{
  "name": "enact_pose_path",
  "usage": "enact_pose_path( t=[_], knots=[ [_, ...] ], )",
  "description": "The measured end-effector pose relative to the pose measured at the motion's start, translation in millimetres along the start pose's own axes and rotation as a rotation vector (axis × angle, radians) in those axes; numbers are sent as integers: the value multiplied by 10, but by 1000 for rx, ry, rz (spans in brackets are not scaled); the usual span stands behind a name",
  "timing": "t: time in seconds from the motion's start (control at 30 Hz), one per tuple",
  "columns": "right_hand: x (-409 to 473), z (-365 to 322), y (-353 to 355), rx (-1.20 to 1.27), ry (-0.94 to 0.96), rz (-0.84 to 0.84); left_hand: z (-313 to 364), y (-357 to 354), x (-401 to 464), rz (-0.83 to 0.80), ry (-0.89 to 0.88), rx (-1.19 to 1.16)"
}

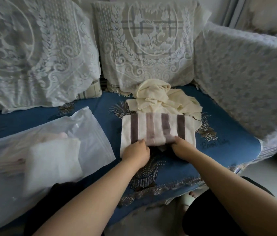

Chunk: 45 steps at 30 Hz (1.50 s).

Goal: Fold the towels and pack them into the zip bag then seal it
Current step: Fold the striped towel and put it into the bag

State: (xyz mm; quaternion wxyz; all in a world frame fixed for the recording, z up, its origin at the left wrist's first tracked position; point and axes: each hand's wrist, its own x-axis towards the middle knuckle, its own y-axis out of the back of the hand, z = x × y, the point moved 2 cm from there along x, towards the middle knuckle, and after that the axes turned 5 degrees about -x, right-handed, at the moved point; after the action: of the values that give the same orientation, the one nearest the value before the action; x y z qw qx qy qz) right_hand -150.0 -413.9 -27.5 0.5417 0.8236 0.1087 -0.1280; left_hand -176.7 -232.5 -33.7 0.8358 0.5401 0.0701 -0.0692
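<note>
I had both hands on the striped towel (158,129), which lay on the blue cover (228,133) of the sofa seat, right in front of me. My left hand (135,153) gripped the near edge toward its left side, fingers curled down over the cloth; my right hand (182,147) gripped the same edge toward the right, fingers tucked under the fold. Between the two hands the near edge was lifted and rolled up a little, with a dark shadow under it. The towel was cream with four brownish stripes running away from me, and its far edge lay flat.

Just behind it, touching or overlapping its far edge, sat the cream towel (165,97) — crumpled, in a loose heap, not folded. It lay against the foot of the middle cushion (144,41), which was draped in white lace with a deer pattern. Another lace-covered cushion (32,53) stood to the left, and the sofa arm (241,79) on the right wore a pale textured cover.

The zip bag (54,147) lay to my left on the seat, well apart from the cream towel and near the striped one — frosted and half see-through. Inside it I could make out folded cloth, a white piece (52,160) in front and something pinkish behind, though the plastic blurred the details. Whether its mouth was open or closed I could not tell.
</note>
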Motion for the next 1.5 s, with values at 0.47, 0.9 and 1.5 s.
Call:
enact_pose_path(
  t=[0.47,0.9,1.5],
  knots=[
    [-477,-787,-166,1467,-122,198,-21,985,-421,140,-207,-357],
    [-360,-1581,-104,690,638,252,-1295,1309,-79,383,420,-421],
    [-403,-1948,-595,572,439,129,-1664,1406,-524,380,422,-361]
  ],
)
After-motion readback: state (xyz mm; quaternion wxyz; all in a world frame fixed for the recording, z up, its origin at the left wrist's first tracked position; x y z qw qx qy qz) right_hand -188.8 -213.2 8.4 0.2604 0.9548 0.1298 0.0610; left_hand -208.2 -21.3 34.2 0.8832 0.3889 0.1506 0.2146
